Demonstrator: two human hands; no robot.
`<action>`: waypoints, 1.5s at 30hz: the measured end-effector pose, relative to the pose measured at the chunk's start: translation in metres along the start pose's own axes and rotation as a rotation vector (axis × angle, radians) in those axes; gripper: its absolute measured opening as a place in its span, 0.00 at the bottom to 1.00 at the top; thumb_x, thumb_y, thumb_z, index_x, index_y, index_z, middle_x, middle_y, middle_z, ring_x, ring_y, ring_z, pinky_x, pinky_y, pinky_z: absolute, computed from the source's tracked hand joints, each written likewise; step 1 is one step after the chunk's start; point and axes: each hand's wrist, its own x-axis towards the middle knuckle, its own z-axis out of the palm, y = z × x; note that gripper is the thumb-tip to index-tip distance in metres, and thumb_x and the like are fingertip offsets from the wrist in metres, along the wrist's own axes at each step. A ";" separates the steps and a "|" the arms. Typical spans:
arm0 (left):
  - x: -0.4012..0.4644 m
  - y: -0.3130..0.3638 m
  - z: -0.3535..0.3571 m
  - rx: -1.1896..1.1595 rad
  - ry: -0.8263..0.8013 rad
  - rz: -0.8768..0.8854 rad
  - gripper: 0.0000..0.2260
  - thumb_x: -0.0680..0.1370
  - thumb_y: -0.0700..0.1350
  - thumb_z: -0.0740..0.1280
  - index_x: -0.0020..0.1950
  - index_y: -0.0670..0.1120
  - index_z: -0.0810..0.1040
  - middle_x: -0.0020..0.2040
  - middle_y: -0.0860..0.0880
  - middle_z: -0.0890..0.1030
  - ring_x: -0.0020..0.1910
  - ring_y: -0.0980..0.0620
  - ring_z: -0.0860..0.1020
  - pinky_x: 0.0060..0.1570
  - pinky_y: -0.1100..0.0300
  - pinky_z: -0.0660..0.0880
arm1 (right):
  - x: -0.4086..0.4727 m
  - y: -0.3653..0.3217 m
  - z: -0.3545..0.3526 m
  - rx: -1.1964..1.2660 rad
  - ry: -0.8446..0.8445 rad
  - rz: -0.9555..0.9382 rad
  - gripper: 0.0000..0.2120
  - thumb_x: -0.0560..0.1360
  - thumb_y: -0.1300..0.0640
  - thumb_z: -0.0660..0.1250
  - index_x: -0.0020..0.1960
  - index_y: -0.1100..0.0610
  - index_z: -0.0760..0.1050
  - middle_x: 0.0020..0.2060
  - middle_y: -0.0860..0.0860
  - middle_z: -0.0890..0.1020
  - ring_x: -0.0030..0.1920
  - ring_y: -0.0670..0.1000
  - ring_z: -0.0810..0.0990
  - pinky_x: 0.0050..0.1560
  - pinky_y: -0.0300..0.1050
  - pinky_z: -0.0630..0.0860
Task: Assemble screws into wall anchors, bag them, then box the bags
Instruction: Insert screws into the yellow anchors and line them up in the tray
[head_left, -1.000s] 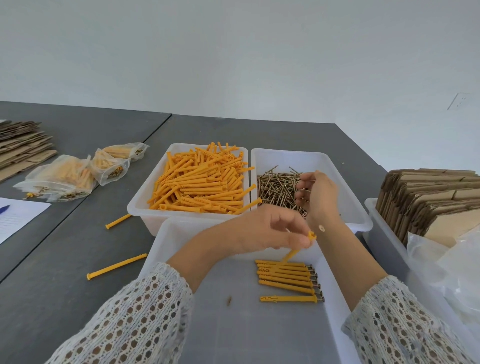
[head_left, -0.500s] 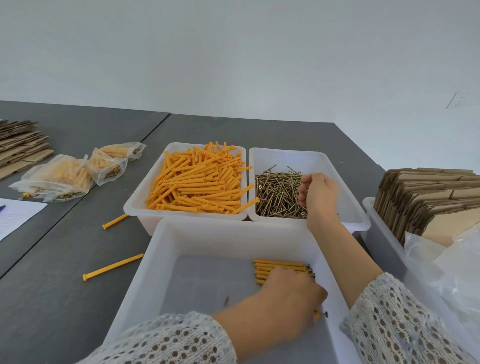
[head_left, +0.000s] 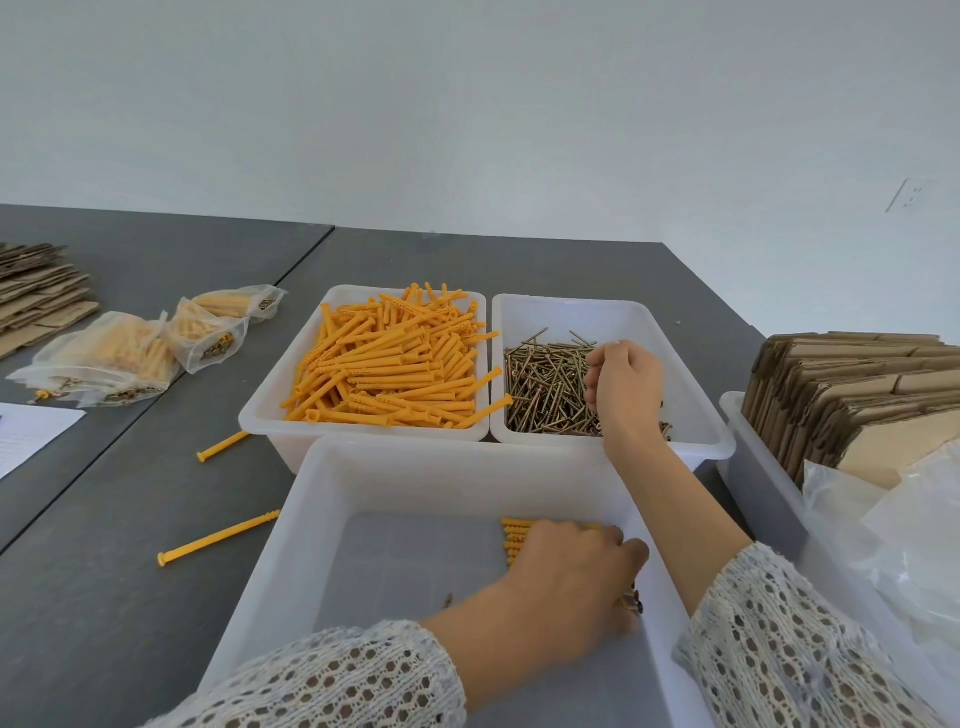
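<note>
A white bin holds a heap of orange wall anchors. Beside it a second white bin holds brass screws. My right hand is down in the screw pile with its fingers curled round screws. In the near white tray lies a short row of assembled anchors. My left hand covers most of that row with bent fingers, and the screw head of an anchor sticks out from under it at the right.
Two loose anchors lie on the grey table left of the tray. Filled bags and flat cardboard sit at far left by a paper sheet. A bin of folded boxes and empty plastic bags stand at right.
My left hand carried an assembled anchor down from above the tray onto the row. My right hand dropped lower into the screw pile.
</note>
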 end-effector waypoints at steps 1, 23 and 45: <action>0.001 -0.001 -0.003 -0.002 0.015 0.002 0.12 0.80 0.53 0.64 0.53 0.45 0.70 0.50 0.46 0.77 0.46 0.41 0.78 0.35 0.54 0.65 | 0.000 0.001 0.000 -0.046 0.007 -0.041 0.15 0.79 0.64 0.53 0.39 0.60 0.74 0.30 0.53 0.76 0.30 0.50 0.71 0.33 0.45 0.71; -0.017 -0.123 -0.061 0.304 0.645 -0.581 0.11 0.78 0.49 0.65 0.58 0.49 0.78 0.57 0.48 0.76 0.57 0.46 0.72 0.46 0.52 0.73 | -0.007 0.003 0.005 -1.184 -0.332 0.096 0.17 0.78 0.49 0.57 0.60 0.58 0.72 0.59 0.58 0.76 0.62 0.63 0.71 0.61 0.57 0.69; -0.026 -0.153 -0.061 0.098 0.260 -0.975 0.26 0.81 0.62 0.54 0.76 0.52 0.64 0.75 0.45 0.66 0.71 0.37 0.63 0.68 0.42 0.61 | -0.015 0.008 0.010 -0.905 -0.035 -0.436 0.09 0.78 0.62 0.57 0.39 0.59 0.71 0.30 0.51 0.73 0.33 0.54 0.71 0.57 0.52 0.68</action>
